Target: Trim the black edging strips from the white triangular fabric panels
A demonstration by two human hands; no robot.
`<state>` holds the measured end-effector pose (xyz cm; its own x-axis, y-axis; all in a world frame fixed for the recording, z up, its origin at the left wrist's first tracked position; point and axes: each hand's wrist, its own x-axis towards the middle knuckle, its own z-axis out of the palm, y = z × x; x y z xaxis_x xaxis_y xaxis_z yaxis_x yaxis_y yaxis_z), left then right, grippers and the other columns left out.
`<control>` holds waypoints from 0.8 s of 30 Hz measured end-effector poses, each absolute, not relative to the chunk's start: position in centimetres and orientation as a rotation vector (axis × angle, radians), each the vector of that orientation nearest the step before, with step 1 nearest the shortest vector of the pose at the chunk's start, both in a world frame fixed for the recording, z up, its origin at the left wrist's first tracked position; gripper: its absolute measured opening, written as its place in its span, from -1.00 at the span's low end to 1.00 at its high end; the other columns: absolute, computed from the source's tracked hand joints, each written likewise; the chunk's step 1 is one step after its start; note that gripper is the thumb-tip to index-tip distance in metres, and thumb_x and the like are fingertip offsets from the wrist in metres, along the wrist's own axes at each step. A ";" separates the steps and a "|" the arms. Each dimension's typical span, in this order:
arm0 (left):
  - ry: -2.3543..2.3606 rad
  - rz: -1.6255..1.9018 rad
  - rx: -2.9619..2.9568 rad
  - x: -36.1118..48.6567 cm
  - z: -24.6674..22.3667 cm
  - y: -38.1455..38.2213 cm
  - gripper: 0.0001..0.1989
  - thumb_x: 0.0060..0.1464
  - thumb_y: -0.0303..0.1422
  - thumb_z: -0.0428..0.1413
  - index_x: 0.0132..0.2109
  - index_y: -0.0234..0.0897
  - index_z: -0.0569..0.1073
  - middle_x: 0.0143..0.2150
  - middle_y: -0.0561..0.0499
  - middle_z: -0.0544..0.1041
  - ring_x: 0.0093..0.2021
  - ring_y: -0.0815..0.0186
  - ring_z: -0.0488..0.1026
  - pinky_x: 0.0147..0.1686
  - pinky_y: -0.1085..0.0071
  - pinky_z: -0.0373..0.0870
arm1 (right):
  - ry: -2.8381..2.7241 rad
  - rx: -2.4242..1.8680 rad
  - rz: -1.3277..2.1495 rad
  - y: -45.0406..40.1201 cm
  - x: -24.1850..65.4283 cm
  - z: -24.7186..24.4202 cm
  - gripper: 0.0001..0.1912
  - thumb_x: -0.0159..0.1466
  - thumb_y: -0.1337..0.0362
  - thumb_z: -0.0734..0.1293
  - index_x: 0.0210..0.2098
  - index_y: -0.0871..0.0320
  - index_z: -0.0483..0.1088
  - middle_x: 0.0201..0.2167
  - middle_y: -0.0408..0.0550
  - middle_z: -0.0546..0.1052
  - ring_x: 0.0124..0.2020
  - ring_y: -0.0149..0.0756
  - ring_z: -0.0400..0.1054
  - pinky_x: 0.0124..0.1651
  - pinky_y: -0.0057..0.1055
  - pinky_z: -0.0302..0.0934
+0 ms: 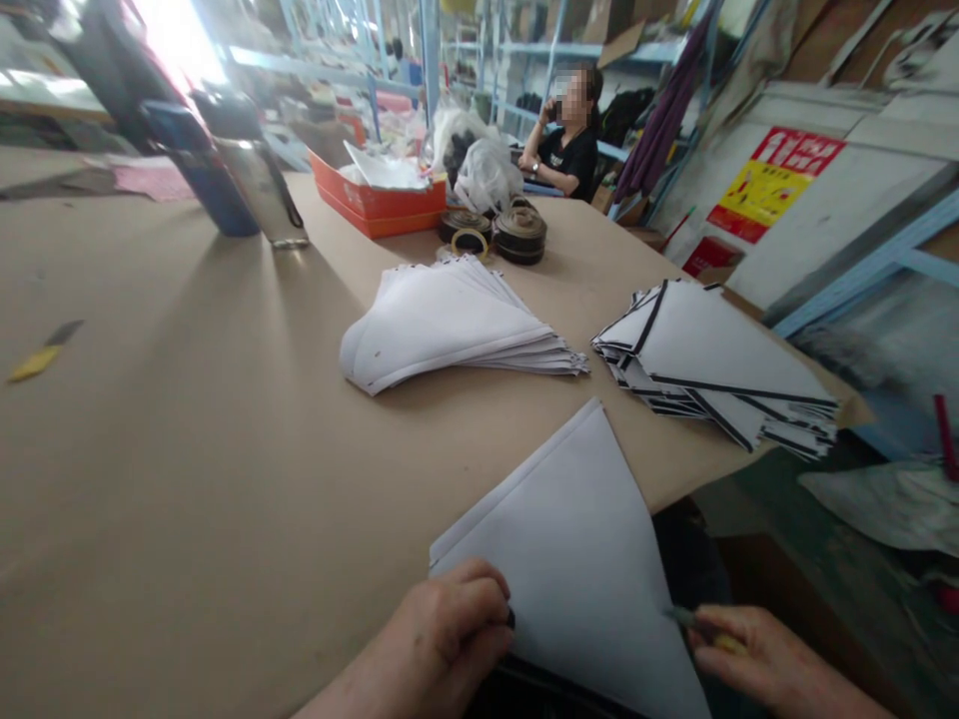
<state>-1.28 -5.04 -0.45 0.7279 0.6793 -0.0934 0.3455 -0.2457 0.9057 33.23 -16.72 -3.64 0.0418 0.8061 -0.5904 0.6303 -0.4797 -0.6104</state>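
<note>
A white triangular sheet (573,539) lies at the table's near edge, its right side reaching past the edge. My left hand (469,619) is closed at the sheet's lower left, with a small piece of something black showing at its fingertips. My right hand (738,649) is closed around a small tool (723,639) with a yellowish handle, whose blurred tip is at the sheet's right edge. Beyond the sheet lies a fanned stack of white pieces (450,320). Farther right is a stack of white pieces with black edging (734,350).
A yellow-handled cutter (37,361) lies on the brown table (225,449) at far left. Toward the back stand a blue cup (202,170), a clear container (262,190), an orange box (375,205) and dark rolls (519,235). A seated person (573,150) is beyond.
</note>
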 end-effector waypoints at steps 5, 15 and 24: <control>0.890 0.516 1.596 -1.2 1.5 -4.8 -0.86 0.14 -0.39 0.01 -0.39 -0.26 0.38 -0.31 0.04 0.49 -0.32 0.40 0.37 -0.30 0.50 0.30 | -1.229 -1.911 1.349 -11.6 30.5 -0.2 -0.59 0.12 -0.06 0.36 -0.28 0.18 0.49 -0.39 -0.03 0.48 -0.35 -0.24 0.34 -0.31 -0.38 0.19; 0.779 0.574 1.848 -1.7 2.5 -5.9 -0.77 0.24 -0.42 -0.02 -0.34 -0.28 0.48 -0.41 0.08 0.39 -0.43 0.48 0.29 -0.40 0.58 0.24 | -0.841 -0.944 2.233 -6.5 19.0 -0.2 -0.59 0.22 -0.01 0.33 -0.12 0.20 0.39 -0.62 -0.33 0.07 -0.66 -0.58 -0.18 -0.62 -0.56 -0.23; 0.805 0.523 1.850 -2.0 0.9 -6.0 -0.76 0.24 -0.35 0.00 -0.32 -0.31 0.51 -0.45 0.08 0.39 -0.47 0.48 0.29 -0.44 0.56 0.22 | -0.889 -0.820 2.372 -5.6 18.4 -0.9 -0.71 0.15 0.12 0.41 -0.34 0.24 0.38 -0.68 -0.32 0.19 -0.69 -0.60 -0.06 -0.65 -0.60 -0.19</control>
